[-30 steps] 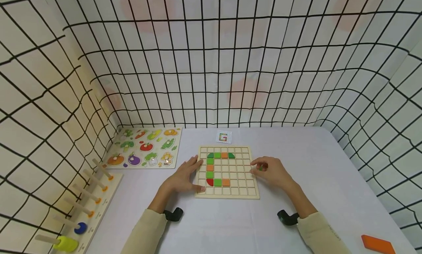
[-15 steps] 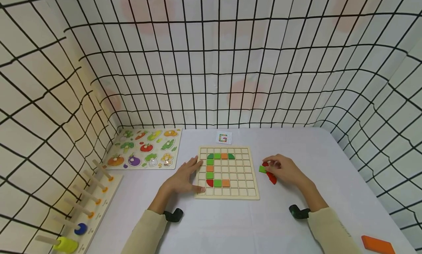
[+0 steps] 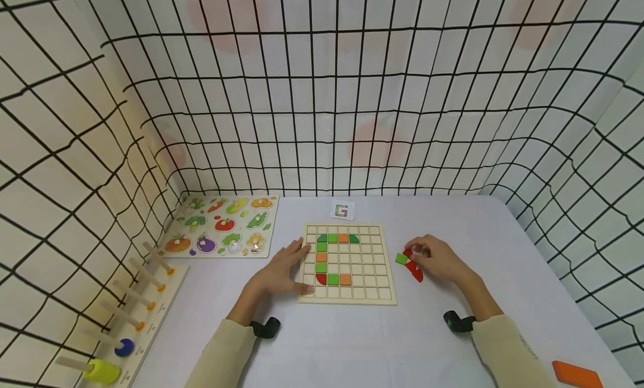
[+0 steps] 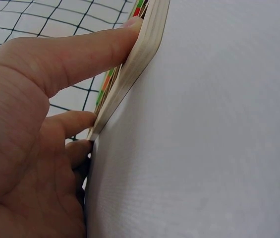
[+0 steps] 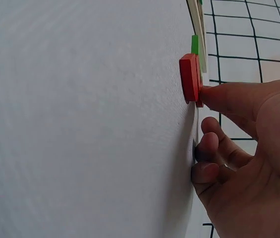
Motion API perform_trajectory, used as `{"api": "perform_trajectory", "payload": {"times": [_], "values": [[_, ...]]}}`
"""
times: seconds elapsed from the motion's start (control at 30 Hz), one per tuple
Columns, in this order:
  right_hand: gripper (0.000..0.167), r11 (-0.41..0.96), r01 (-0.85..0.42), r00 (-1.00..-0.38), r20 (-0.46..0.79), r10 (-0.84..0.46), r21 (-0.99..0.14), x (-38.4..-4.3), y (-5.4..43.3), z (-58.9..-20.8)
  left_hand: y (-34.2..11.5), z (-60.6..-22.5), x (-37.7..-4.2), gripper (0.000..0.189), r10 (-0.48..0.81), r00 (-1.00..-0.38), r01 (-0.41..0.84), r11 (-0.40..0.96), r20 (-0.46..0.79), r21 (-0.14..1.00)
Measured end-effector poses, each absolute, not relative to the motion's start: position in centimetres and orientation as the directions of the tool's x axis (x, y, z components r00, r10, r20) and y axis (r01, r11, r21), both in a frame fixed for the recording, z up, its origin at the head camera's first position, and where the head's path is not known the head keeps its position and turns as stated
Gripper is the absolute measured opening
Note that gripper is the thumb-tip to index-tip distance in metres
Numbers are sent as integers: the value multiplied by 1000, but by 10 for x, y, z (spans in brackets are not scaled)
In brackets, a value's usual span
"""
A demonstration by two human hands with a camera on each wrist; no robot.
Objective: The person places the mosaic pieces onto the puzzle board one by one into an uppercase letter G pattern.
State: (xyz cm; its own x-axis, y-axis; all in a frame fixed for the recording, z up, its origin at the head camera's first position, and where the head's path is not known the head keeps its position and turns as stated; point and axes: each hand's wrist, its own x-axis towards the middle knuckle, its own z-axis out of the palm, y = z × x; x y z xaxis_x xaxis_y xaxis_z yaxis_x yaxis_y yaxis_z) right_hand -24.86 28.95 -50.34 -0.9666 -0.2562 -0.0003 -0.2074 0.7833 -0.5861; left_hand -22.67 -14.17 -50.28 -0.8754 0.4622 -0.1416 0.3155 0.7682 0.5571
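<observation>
The wooden grid board (image 3: 372, 292) lies mid-table with green, orange and red tiles forming part of an outline. My left hand (image 3: 278, 269) rests along its left edge, thumb (image 4: 105, 47) on the near corner and fingers spread up the side. Right of the board sits a small group of pieces: a green square tile (image 3: 401, 258) and several red rounded pieces (image 3: 417, 274). My right hand (image 3: 439, 258) is at this group, thumb and index finger pinching a red quarter-round piece (image 3: 407, 253). In the right wrist view the thumb (image 5: 229, 99) touches the red pieces, other fingers curled.
A pattern card (image 3: 343, 210) lies behind the board. A vegetable puzzle board (image 3: 245, 240) is at the back left, with a peg stand (image 3: 151, 326) in front of it. An orange block (image 3: 576, 373) sits front right. Black netting (image 3: 332, 108) surrounds the table.
My right hand has moved right, from the board's right edge to the loose green and red pieces, and has shifted little since. My left hand has stayed on the board.
</observation>
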Motion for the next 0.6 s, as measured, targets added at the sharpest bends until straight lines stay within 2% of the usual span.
{"api": "perform_trajectory", "payload": {"times": [0.3,0.6], "values": [[28,800,-178,-975,-4,-220,-573,-255,291,-507,-141,-501,-226,108,452,-879,300,770,-150,563],[30,786,-215,-966,6,-260,-580,-256,292,-509,-141,-502,-226,108,456,-879,306,761,-137,572]]}}
